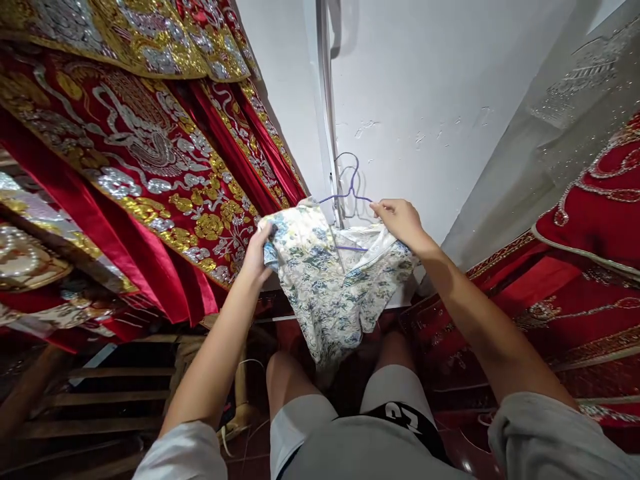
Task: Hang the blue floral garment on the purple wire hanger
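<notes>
A floral shirt (330, 287), white with blue and yellow print, hangs partly on a purple hanger (353, 190) in front of me. My left hand (259, 253) grips the shirt's left shoulder or sleeve, thumb on top of the cloth. With fingers pinched, my right hand (397, 220) is at the hanger's right arm, beside the collar; whether cloth is also in the pinch cannot be made out. The hanger's hook points up toward the wall. Its lower bar shows through the open neckline, and the right side of the shirt droops below my right hand.
Red embroidered garments with gold and silver work (165, 153) hang at the left. More red cloth (595, 200) and a sheer glittery fabric (565, 113) are on the right. A white wall (425, 87) with a vertical metal strip (325, 100) stands ahead. Wooden slats (110, 400) lie lower left.
</notes>
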`<state>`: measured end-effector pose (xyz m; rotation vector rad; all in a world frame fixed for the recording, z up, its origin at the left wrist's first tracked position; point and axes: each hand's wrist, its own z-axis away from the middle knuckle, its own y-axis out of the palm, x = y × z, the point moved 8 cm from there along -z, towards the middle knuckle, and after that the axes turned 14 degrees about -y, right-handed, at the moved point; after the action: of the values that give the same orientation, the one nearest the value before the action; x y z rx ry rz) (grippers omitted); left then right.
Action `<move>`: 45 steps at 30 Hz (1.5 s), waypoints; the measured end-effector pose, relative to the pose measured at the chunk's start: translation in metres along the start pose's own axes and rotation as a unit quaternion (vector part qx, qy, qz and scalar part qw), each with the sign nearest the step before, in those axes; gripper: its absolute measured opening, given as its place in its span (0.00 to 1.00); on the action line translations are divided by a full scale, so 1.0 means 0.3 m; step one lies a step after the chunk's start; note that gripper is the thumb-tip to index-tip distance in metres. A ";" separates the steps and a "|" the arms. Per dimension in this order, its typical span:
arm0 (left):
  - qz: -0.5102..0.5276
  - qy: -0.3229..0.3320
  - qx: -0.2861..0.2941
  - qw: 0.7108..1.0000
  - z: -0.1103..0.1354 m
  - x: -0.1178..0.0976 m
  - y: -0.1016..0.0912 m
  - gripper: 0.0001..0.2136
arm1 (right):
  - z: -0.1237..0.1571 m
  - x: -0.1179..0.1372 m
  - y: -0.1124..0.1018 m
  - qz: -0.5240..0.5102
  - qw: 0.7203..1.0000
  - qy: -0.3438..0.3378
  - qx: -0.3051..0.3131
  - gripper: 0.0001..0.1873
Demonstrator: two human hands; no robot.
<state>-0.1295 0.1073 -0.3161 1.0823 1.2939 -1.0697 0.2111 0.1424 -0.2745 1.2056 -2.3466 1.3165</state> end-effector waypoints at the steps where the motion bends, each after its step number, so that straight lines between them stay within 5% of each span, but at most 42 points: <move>1: 0.049 -0.032 -0.017 0.998 0.004 0.061 -0.023 0.21 | -0.002 0.022 0.018 0.009 1.000 -0.003 0.016 0.24; 5: 0.137 -0.126 -0.050 0.981 0.059 0.294 -0.054 0.23 | 0.045 0.071 0.087 0.040 0.998 -0.033 0.038 0.20; 9: 0.099 -0.165 -0.020 0.981 0.120 0.496 0.007 0.28 | 0.202 0.101 0.105 0.072 0.987 -0.088 -0.112 0.21; 12: 0.086 -0.161 -0.053 0.982 0.160 0.613 0.038 0.29 | 0.374 0.078 0.158 0.042 0.974 -0.051 -0.216 0.19; 15: 0.102 -0.184 -0.091 0.973 0.205 0.697 0.060 0.27 | 0.483 -0.020 0.335 -0.111 0.979 0.075 -0.154 0.16; 19: 0.098 -0.198 -0.082 0.972 0.253 0.713 0.075 0.26 | 0.536 -0.112 0.618 -0.239 0.945 0.214 0.072 0.27; 23: 0.040 -0.182 -0.128 0.974 0.294 0.680 0.010 0.23 | 0.542 -0.133 0.704 -0.264 0.930 0.235 0.096 0.26; 26: -0.078 -0.061 -0.305 0.947 0.385 0.621 -0.082 0.22 | 0.599 -0.104 0.715 -0.286 0.926 0.229 0.090 0.26; 28: -0.159 0.034 -0.372 0.914 0.464 0.594 -0.069 0.20 | 0.660 -0.077 0.701 -0.293 0.926 0.229 0.068 0.28; 30: -0.204 0.079 -0.306 0.926 0.495 0.613 0.024 0.16 | 0.715 -0.046 0.673 -0.297 0.927 0.227 0.025 0.28; 33: -0.197 0.058 -0.115 0.972 0.489 0.683 0.215 0.12 | 0.758 0.013 0.641 -0.320 0.924 0.210 -0.008 0.27; 35: -0.182 0.036 -0.053 0.981 0.479 0.705 0.303 0.10 | 0.759 0.052 0.631 -0.341 0.920 0.194 0.007 0.24; 41: -0.177 0.035 -0.021 0.983 0.441 0.651 0.369 0.05 | 0.691 0.074 0.561 -0.410 0.886 0.213 0.042 0.13; 45: -0.179 0.071 0.018 0.981 0.453 0.622 0.389 0.09 | 0.497 0.064 0.420 -0.418 0.874 0.246 0.003 0.14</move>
<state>0.0099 -0.0039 -0.5035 0.9873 1.6313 -1.3033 0.1375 0.0495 -0.4308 1.4203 -1.2222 1.1088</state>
